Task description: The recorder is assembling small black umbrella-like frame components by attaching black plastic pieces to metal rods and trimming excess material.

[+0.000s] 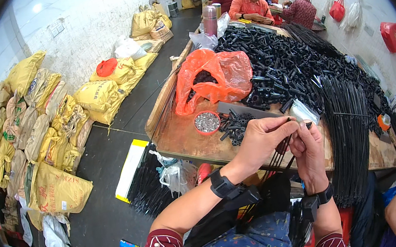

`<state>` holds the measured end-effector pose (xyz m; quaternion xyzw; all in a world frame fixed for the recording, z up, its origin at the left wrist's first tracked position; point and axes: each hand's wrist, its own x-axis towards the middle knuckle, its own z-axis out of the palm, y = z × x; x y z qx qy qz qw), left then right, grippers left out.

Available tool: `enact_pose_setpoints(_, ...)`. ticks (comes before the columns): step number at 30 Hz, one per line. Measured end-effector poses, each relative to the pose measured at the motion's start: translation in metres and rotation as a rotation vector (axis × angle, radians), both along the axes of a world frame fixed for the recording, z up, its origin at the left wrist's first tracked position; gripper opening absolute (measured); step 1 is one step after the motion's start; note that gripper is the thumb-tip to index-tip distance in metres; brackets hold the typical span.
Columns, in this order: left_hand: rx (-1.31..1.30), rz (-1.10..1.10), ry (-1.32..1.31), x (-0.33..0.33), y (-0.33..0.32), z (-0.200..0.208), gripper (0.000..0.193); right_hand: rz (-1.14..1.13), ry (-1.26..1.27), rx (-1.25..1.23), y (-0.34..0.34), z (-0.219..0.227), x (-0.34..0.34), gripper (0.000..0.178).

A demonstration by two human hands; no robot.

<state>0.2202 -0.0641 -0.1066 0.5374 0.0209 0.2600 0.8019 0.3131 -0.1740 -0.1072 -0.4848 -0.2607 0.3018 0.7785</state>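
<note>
Above the table's near edge, my two hands meet at their fingertips. My left hand (261, 143) is closed in a pinch, with a small dark tip at its thumb and forefinger. My right hand (308, 155) is closed too, a small black piece (309, 124) showing between thumb and forefinger. Several thin black rods (278, 157) slant down from between the hands; the right hand's curled fingers seem to hold them, though the grip is partly hidden. Just beyond lie a pile of short black tubular parts (235, 128) and a clear plastic bag (302, 110).
A red bowl of small metal pieces (207, 123) and an orange plastic bag (217, 75) sit on the wooden table (180, 142). Black tubes (269, 61) heap behind; long black rods (348, 131) lie right. Co-workers sit at the far end and lower right. Yellow sacks (100, 100) line the left wall.
</note>
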Motion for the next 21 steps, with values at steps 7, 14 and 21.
enact_pose_setpoints(7,0.241,0.067,0.091,0.005,0.013,-0.013,0.027,0.0,-0.064,-0.051,0.007,-0.007,0.007,0.015)
enact_pose_setpoints(14,0.338,0.474,0.401,-0.05,0.071,-0.052,0.022,0.086,-0.041,-0.004,-0.01,-0.024,0.049,0.028)
enact_pose_setpoints(21,1.033,0.567,0.565,-0.045,0.064,-0.097,0.018,0.157,-0.045,-0.003,-0.009,-0.015,0.037,0.033)
